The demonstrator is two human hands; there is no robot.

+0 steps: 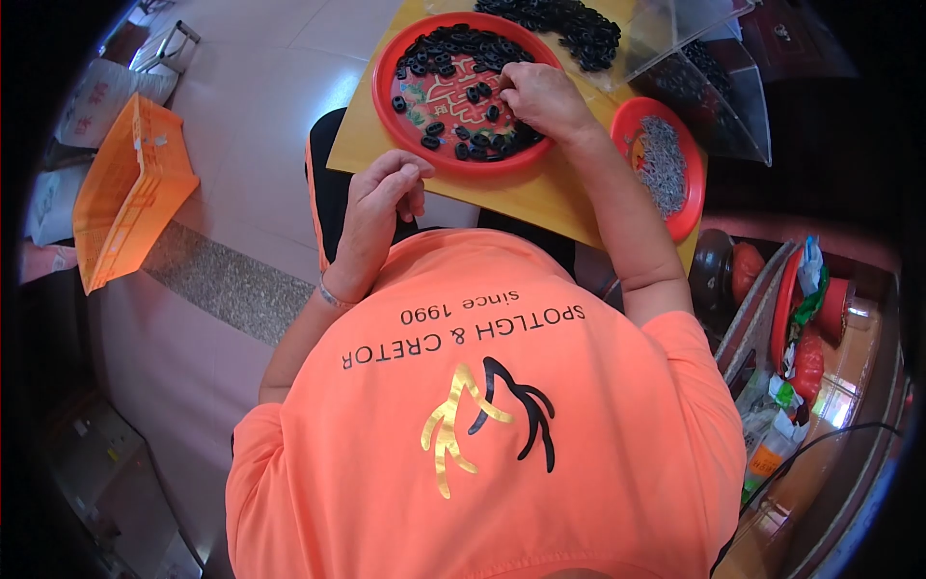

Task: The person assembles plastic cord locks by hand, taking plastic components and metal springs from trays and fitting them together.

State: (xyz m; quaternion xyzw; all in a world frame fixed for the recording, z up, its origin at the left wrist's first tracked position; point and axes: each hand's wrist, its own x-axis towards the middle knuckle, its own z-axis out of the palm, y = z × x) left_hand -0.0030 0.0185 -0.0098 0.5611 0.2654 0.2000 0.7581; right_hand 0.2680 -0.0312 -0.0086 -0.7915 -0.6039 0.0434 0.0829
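Note:
A round red tray [384,108] with a printed bottom holds many small black oval plastic pieces [473,94] with holes in them. Over its right side, my right hand [545,99] has its fingers pinched together, close to some of the black pieces. Whatever sits between those fingertips is hidden. My left hand [386,193] is by the tray's front left rim, thumb and fingers curled together. I cannot make out what it holds, if anything.
The tray stands on a yellow table [569,198]. To the right is a red plate [622,121] of small metal pins [661,164]. Behind lie a heap of black pieces [579,34] and a clear plastic bin [748,111]. An orange crate [135,193] stands on the floor at left.

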